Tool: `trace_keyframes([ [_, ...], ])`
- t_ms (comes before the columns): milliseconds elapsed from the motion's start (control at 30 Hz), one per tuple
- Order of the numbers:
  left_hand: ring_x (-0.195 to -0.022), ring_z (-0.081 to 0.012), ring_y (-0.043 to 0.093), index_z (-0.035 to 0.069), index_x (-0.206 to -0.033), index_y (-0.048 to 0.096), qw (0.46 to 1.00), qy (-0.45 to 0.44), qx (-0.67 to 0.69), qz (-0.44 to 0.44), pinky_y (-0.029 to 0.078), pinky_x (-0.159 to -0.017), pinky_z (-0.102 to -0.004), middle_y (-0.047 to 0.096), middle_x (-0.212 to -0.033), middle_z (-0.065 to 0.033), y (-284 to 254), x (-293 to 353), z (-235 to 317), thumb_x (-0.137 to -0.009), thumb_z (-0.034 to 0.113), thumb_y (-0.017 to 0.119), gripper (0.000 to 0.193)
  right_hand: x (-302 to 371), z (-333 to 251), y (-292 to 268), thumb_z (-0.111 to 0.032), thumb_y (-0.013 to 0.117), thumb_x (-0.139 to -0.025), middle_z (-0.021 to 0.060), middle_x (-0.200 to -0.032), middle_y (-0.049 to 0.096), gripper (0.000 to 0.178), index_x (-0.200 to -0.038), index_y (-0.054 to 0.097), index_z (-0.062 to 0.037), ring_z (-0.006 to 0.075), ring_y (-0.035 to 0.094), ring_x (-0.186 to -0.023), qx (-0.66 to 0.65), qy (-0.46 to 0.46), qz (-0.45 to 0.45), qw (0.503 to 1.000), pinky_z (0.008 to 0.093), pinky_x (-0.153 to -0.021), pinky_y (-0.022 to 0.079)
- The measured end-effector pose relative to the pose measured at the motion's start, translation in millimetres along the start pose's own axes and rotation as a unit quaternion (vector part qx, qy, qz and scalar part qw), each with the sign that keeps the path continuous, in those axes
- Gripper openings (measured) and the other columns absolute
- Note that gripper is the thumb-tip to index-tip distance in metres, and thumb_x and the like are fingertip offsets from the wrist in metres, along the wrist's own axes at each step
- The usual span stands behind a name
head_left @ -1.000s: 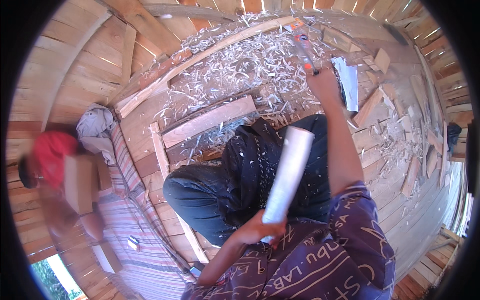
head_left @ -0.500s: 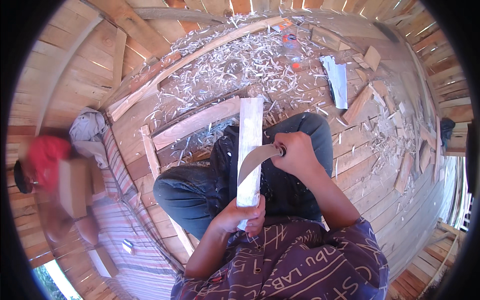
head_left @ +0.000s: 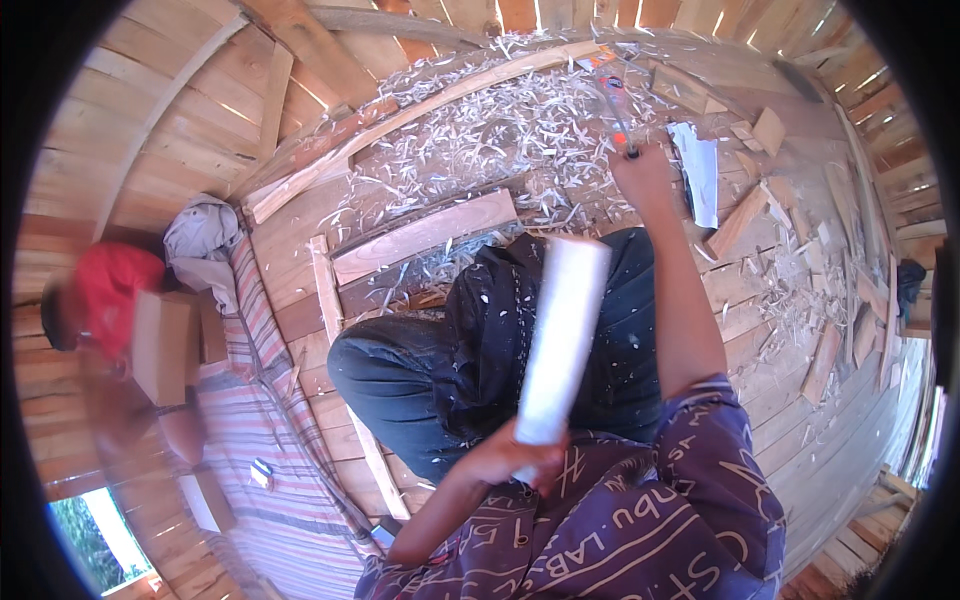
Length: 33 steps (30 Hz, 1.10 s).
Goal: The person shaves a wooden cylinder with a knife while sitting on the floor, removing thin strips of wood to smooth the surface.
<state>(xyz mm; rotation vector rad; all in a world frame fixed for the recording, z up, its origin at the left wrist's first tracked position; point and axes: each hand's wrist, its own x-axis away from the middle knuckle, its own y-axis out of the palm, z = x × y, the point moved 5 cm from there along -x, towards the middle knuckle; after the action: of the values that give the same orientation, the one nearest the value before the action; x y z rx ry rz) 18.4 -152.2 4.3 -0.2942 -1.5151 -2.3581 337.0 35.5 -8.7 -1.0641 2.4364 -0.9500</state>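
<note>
My left hand [head_left: 508, 460] is wrapped round the lower end of a pale, flat-sided piece of wood [head_left: 566, 335], blurred by motion. The wood tilts up and to the right over my crossed legs, in dark trousers strewn with chips. Stretched far forward, my right hand [head_left: 642, 180] is closed on the handle of a knife [head_left: 631, 153]. Its blade points away from me and shows almost edge-on, in front of a clear plastic bottle [head_left: 612, 88] with an orange cap. The knife is well apart from the wood.
Shavings [head_left: 480, 120] cover the floor ahead. A board [head_left: 430, 235] lies before my knees; a torn white sheet [head_left: 697, 170] and offcuts [head_left: 738, 222] lie to the right. At the left, a person in red [head_left: 115, 285] sits by a brown block [head_left: 165, 348] on a striped mat [head_left: 270, 410].
My right hand has swung the knife off the wood and far forward. The wood in my left hand has tilted to the right. My view has shifted slightly.
</note>
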Motion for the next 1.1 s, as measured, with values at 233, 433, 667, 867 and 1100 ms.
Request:
trace_keyframes([
  [233, -0.042, -0.0136, 0.042, 0.005, -0.082, 0.043, 0.98, 0.09, 0.157, -0.087, 0.043, -0.041, -0.0319, 0.04, -0.057, -0.0027, -34.5, 9.0, 46.2, -0.089, 0.039, 0.055, 0.036, 150.1, -18.5, 5.8, -0.02, 0.068, -0.065, 0.0132, -0.06, 0.06, 0.017, -0.066, 0.062, -0.004, 0.0325, 0.062, -0.063, 0.025, -0.168, -0.154, 0.973, 0.0404, -0.059, 0.05],
  [433, -0.042, -0.0131, 0.041, 0.006, -0.076, 0.044, 0.975, 0.048, 0.148, -0.158, 0.043, -0.04, -0.0309, 0.039, -0.054, -0.0023, -2.4, -5.4, 37.1, -0.089, 0.038, 0.057, 0.037, 163.2, -52.6, 1.9, -0.019, 0.071, -0.06, 0.007, -0.059, 0.061, 0.014, -0.065, 0.062, -0.0102, 0.0272, 0.063, -0.06, 0.043, -0.28, -0.182, 0.942, 0.0383, -0.057, 0.05],
  [667, -0.04, -0.011, 0.039, 0.007, -0.072, 0.044, 0.983, 0.062, 0.133, -0.106, 0.044, -0.04, -0.03, 0.037, -0.053, -0.0012, -5.3, -6.6, 37.7, -0.088, 0.036, 0.058, 0.036, 133.9, -58.1, 10.0, -0.015, 0.07, -0.056, 0.0081, -0.063, 0.062, 0.014, -0.065, 0.061, -0.0082, 0.0301, 0.062, -0.062, 0.079, -0.283, -0.142, 0.945, 0.0394, -0.058, 0.049],
  [867, -0.047, -0.0123, 0.05, 0.002, -0.086, 0.051, 0.996, -0.042, -0.018, -0.072, 0.047, -0.045, -0.0293, 0.048, -0.06, -0.0036, 7.6, -3.8, -15.0, -0.081, 0.028, 0.069, 0.032, 20.2, 8.5, 30.4, -0.02, 0.062, -0.072, 0.0221, -0.065, 0.061, 0.022, -0.071, 0.063, 0.0021, 0.0359, 0.062, -0.064, -0.043, 0.025, 0.025, 0.998, 0.0425, -0.06, 0.047],
  [1100, -0.043, -0.0143, 0.045, 0.005, -0.077, 0.044, 0.992, 0.106, 0.009, 0.069, 0.048, -0.043, -0.0338, 0.039, -0.055, -0.0027, -42.1, 13.0, 48.5, -0.084, 0.037, 0.063, 0.038, 111.7, 8.5, 17.5, -0.024, 0.064, -0.072, 0.0207, -0.067, 0.061, 0.023, -0.076, 0.067, -0.0024, 0.0363, 0.063, -0.069, 0.073, -0.059, -0.127, 0.988, 0.0418, -0.067, 0.05],
])
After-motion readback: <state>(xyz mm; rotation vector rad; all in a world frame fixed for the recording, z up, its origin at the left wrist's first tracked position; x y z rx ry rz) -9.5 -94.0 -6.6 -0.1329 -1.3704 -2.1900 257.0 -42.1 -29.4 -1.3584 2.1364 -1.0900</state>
